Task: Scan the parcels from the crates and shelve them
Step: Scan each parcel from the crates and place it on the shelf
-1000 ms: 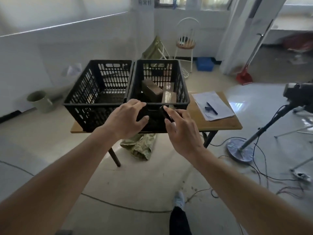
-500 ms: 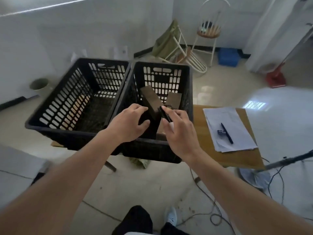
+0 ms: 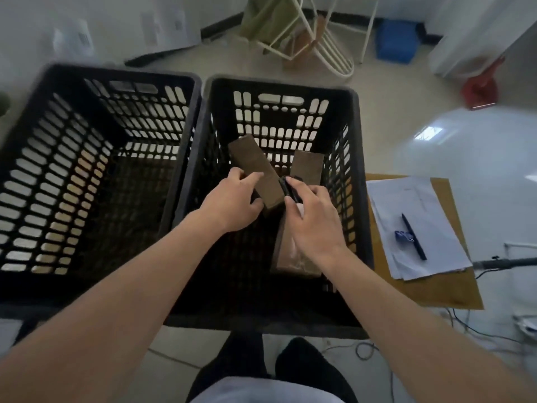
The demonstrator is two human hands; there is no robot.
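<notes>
Two black slotted crates stand side by side on a table. The left crate [image 3: 96, 175] holds nothing I can see. In the right crate [image 3: 356, 181] lie brown cardboard parcels: a tilted one [image 3: 255, 161] in the middle, another [image 3: 308, 167] behind it to the right, and a third [image 3: 290, 257] under my right forearm. My left hand [image 3: 232, 203] reaches inside and curls its fingers and thumb round the tilted parcel's lower end. My right hand [image 3: 313, 222] grips a small black scanner [image 3: 287, 189], its tip close to that parcel.
A wooden table [image 3: 436, 289] carries a stack of white papers [image 3: 418, 228] with a dark pen [image 3: 414, 237] right of the crates. White folded chairs [image 3: 319, 39], a blue bin [image 3: 396, 40] and a red dustpan [image 3: 481, 91] are on the floor beyond. Cables lie at the lower right.
I have stepped up to the crates and now look down into them. Both hands went from above the right crate's near rim down inside it, and my left hand took hold of the tilted parcel.
</notes>
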